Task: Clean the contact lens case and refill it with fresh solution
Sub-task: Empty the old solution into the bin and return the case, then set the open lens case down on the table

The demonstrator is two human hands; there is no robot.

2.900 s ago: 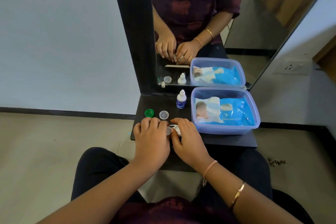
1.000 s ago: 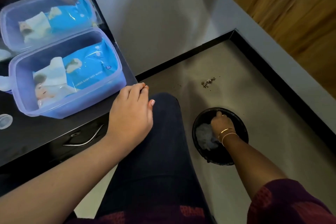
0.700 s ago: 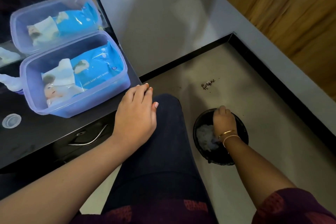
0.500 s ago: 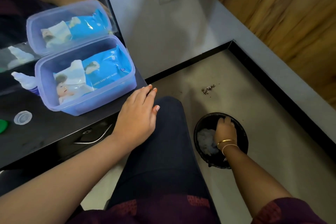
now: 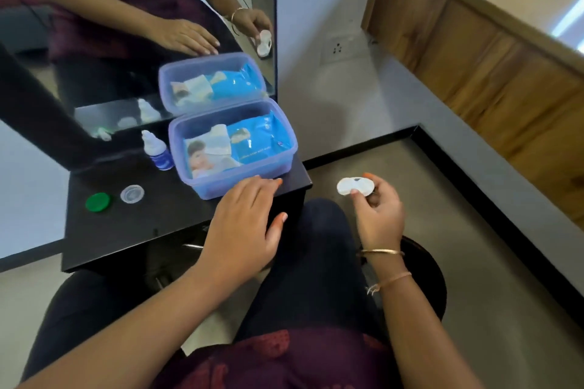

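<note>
My right hand (image 5: 377, 213) holds the white contact lens case (image 5: 354, 186) in the air to the right of the black table, pinched between thumb and fingers. Resting palm down at the table's right front corner, my left hand (image 5: 245, 230) has its fingers spread and touches the blue box. A small solution bottle (image 5: 157, 150) with a white tip and blue label stands upright behind, left of the box. A green cap (image 5: 98, 201) and a clear cap (image 5: 132, 193) lie on the table's left side.
A translucent blue box (image 5: 240, 178) with a wet-wipes pack sits at the right end of the black table (image 5: 142, 230). A mirror (image 5: 126, 25) stands behind. A black bin (image 5: 433, 275) is on the floor under my right forearm. My dark-clad legs lie below.
My right hand has come up out of the black bin and now holds the lens case beside the table. The view has swung back left toward the table. My left hand stayed at the table corner.
</note>
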